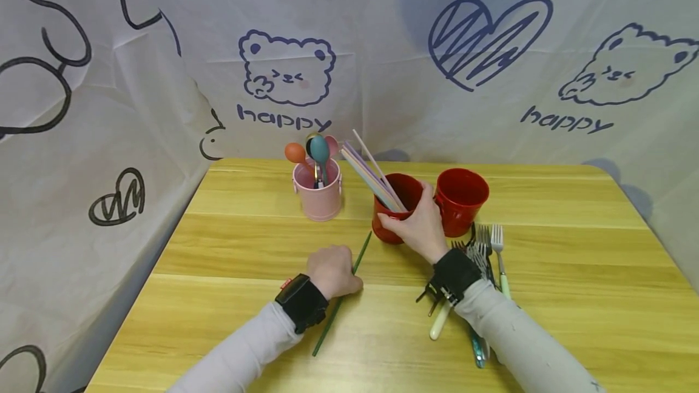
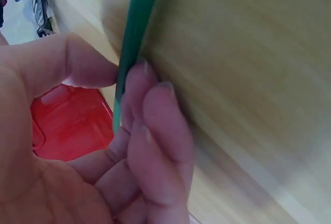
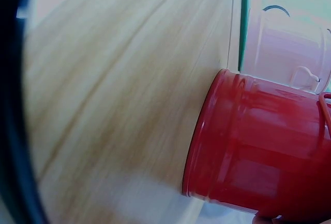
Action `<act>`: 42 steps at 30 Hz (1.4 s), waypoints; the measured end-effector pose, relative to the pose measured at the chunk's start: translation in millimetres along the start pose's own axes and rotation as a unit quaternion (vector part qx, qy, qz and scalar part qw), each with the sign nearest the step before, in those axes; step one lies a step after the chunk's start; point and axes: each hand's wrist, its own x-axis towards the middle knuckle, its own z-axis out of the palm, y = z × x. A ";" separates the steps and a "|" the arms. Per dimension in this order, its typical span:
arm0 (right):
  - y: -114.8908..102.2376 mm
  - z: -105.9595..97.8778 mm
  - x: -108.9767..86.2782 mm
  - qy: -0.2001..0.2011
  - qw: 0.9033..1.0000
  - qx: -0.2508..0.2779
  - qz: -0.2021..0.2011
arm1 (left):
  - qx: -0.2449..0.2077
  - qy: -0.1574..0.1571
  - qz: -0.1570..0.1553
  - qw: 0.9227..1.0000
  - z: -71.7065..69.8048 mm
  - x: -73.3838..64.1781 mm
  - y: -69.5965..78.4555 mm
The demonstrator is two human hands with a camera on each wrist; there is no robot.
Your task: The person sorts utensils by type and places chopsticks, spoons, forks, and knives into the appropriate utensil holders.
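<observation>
My left hand (image 1: 332,272) is low over the table and pinches a thin green straw (image 1: 326,333) between thumb and fingertips. The straw slants along the tabletop, its far end close to a red bucket (image 1: 382,232). In the left wrist view, the green straw (image 2: 135,32) lies between thumb tip and curled fingers. My right hand (image 1: 422,228) grips the red bucket by its rim, thumb at the front, fingers at the right side. Several pastel straws (image 1: 377,181) lean to the left inside it. The right wrist view shows the red bucket's side (image 3: 258,146); the fingers are mostly hidden there.
A pink bucket (image 1: 321,202) with several colourful spoons (image 1: 319,149) stands at the back left. Another red bucket (image 1: 461,199) stands just right of the gripped one. Several forks (image 1: 498,247) lie in a pile beneath and beside the right forearm. A drawn-on white cloth (image 1: 382,65) hangs behind the table.
</observation>
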 end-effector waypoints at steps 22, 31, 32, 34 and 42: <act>-1.1 -0.4 -0.3 0.004 1.000 -0.002 -0.001 | -0.216 0.088 0.043 0.972 -23.6 1.2 -23.4; -1.5 -0.8 -0.5 0.003 1.000 -0.002 -0.002 | -0.266 0.196 0.076 0.941 -28.7 0.2 -23.4; -1.6 -0.8 -0.5 0.003 1.000 -0.002 -0.001 | -0.272 0.205 0.076 0.937 -29.7 0.3 -23.3; -1.8 -0.9 -0.6 0.001 1.000 -0.002 0.000 | -0.288 0.222 0.077 0.929 -31.9 1.1 -23.2; -0.5 0.3 0.8 0.003 1.000 -0.003 0.003 | -0.337 0.286 0.102 0.891 -49.7 3.6 -20.4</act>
